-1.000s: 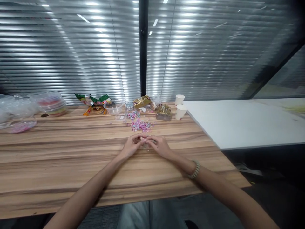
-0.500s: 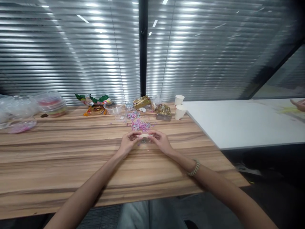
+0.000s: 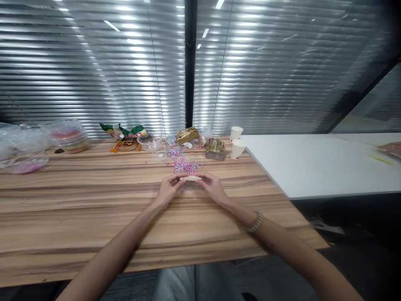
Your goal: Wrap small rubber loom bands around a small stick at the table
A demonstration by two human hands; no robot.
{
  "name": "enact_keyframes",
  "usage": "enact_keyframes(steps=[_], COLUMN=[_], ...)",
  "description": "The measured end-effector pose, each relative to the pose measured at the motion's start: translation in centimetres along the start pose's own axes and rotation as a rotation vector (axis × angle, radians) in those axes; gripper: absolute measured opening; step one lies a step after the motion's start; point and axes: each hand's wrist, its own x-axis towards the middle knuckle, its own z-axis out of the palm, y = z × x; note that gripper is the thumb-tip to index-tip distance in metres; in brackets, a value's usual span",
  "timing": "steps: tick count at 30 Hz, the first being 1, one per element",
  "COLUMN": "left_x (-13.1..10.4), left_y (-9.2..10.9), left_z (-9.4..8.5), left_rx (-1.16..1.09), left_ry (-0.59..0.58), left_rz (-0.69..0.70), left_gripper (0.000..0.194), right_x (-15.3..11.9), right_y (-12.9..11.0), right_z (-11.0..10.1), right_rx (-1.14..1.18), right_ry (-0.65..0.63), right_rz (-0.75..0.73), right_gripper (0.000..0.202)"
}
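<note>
Between my two hands is a small, pale, elongated piece (image 3: 191,178), cream in colour; its exact kind is too small to make out. My left hand (image 3: 169,188) pinches its left end with thumb and fingers. The right end is pinched by my right hand (image 3: 213,187), whose wrist wears a beaded bracelet (image 3: 256,222). Just beyond the fingers lies a loose pile of small pink, purple and pale beads or links (image 3: 184,165). A small pale loop (image 3: 189,187) and a few tiny bits rest on the wood below the piece.
Along the back stand a clear bowl (image 3: 150,144), snack packets (image 3: 125,132), gold wrappers (image 3: 187,135), a gold-filled tray (image 3: 215,149) and two paper cups (image 3: 238,149). Stacked clear tubs (image 3: 67,136) are at left. Another person's hand (image 3: 390,149) is over the white table (image 3: 319,167).
My hands stay in nearly the same place, still pinching the pale piece. At the far right, the other person's hand has moved slightly lower, near a yellow strip.
</note>
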Motion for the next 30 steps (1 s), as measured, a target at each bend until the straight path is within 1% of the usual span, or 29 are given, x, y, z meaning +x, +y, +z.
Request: enact_keyframes(steps=[6,12,17,22,30], left_x=[0.16,0.24,0.31,0.37,0.48], left_y=[-0.2,-0.19,-0.03,0.29,0.36], left_z=[-0.16,-0.18,-0.2,-0.31,-0.85], left_rx=[-0.019,-0.015,-0.018,-0.059,-0.045], left_ry=[0.031,0.04,0.025,-0.003,-0.074], left_rz=[-0.025,-0.01,-0.001,-0.025,-0.053], left_gripper=[0.036,0.033,0.031,0.032,0.036], right_x=[-0.06,-0.08,-0.1,-0.13,-0.18], right_y=[0.07,-0.07,-0.29,-0.3,-0.87], right_z=[-0.32,-0.44,-0.55,-0.58,-0.63], right_rx=[-0.115,-0.17,-0.17,-0.164,-0.14], right_ry=[-0.033,-0.059,-0.104,-0.136,-0.191], right_rz=[-0.071,-0.08,-0.095,-0.101,-0.069], right_gripper=[0.024,0.025,0.025,0.025,0.03])
